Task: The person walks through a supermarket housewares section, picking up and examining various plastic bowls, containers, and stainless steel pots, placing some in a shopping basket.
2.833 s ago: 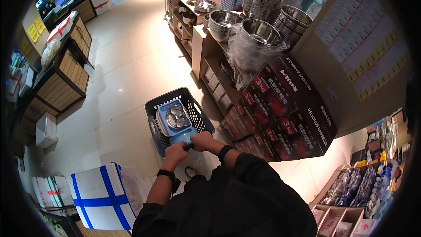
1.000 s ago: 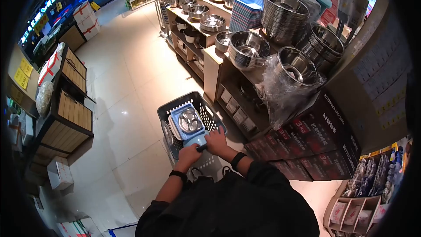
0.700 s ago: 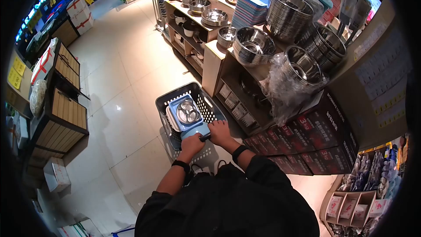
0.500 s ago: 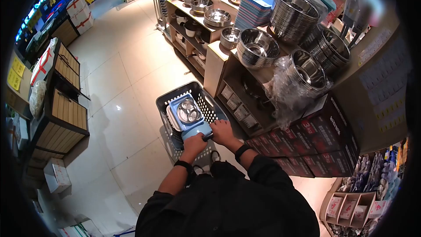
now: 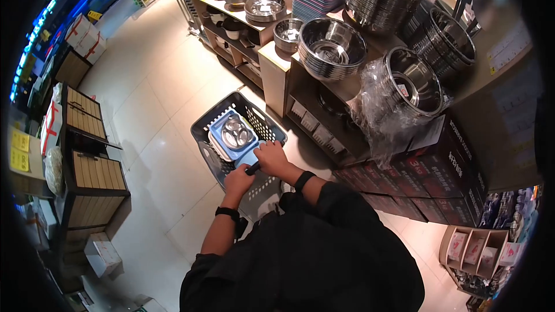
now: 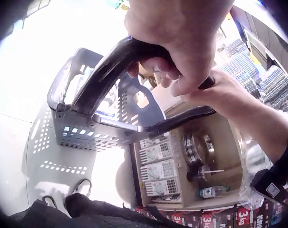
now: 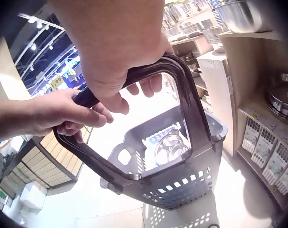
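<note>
a dark basket (image 7: 187, 192) is held just in front of the person, over a pale floor (image 5: 144, 179); whether its base is borne by the floor cannot be told for certain, though its dotted shadow is seen apart from it. its black handle (image 7: 194, 102), looped up from the near rim, is grasped by both hands: the bar is wrapped by the left hand (image 5: 238, 180), and is gripped close beside by the right hand (image 5: 272, 158), fingers curled underneath.

inside, a steel dish (image 5: 236, 133) with round hollows is seated on a blue tray (image 5: 241, 148).

the basket can be judged stiff plastic, light in itself and only modestly loaded. the handle is best taken at mid-bar, where both hands are placed; at the rim, a hold is also offered by the cut-outs. the dish would likely be smooth and slippery, and could be made to slide by a tilt, so the basket is best kept level. nothing inside looks fragile.

to the right, shelves (image 5: 274, 84) are topped with steel bowls (image 5: 332, 52), and plastic wrap (image 5: 376, 118) is draped above stacked boxes (image 5: 428, 179). to the left, a slatted counter (image 5: 95, 173) is seen.
</note>
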`<state>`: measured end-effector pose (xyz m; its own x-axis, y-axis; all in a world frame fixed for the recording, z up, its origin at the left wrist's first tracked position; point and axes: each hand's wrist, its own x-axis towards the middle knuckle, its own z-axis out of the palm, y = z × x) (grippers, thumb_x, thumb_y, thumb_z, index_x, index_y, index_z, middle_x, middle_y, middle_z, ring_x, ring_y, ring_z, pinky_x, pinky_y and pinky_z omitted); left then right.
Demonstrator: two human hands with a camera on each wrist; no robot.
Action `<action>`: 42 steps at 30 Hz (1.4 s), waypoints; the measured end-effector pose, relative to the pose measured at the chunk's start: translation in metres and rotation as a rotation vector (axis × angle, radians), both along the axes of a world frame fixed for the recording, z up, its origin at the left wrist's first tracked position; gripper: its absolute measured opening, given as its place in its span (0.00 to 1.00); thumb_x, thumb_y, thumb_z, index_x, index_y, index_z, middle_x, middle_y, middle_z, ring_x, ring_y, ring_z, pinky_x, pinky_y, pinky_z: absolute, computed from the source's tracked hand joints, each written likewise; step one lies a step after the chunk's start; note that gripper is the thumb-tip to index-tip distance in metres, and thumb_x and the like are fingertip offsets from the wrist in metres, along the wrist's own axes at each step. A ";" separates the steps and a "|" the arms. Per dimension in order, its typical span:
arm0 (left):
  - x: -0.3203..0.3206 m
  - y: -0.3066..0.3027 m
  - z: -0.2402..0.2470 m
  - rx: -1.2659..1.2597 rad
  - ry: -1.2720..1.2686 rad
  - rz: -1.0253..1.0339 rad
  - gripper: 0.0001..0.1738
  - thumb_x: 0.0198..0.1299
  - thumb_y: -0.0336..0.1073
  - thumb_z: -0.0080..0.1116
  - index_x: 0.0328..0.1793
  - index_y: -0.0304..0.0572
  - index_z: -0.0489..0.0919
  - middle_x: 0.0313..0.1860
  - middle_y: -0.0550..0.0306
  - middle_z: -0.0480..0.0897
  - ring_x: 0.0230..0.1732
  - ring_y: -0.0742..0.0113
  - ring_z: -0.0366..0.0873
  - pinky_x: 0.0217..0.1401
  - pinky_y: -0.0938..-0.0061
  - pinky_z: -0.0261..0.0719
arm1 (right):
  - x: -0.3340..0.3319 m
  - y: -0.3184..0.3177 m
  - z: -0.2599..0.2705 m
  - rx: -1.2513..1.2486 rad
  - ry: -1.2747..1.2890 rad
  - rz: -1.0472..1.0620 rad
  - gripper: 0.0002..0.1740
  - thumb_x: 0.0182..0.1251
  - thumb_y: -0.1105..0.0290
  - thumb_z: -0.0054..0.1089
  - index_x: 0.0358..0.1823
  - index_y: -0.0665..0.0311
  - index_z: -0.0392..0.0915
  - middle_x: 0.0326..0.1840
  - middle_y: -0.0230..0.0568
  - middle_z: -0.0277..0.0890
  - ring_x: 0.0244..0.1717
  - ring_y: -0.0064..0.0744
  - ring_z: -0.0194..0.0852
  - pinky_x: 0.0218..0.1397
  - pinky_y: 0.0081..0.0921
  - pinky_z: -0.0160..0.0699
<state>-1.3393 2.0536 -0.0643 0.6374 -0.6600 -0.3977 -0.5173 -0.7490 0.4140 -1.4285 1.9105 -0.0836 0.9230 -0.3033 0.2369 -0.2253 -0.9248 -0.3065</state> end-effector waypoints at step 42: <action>0.209 -0.070 -0.011 -0.164 0.136 -0.097 0.27 0.49 0.64 0.61 0.45 0.54 0.83 0.31 0.48 0.85 0.36 0.49 0.83 0.39 0.60 0.79 | 0.201 -0.070 0.007 -0.086 0.281 -0.060 0.16 0.50 0.51 0.64 0.29 0.56 0.77 0.29 0.38 0.77 0.36 0.43 0.76 0.42 0.39 0.66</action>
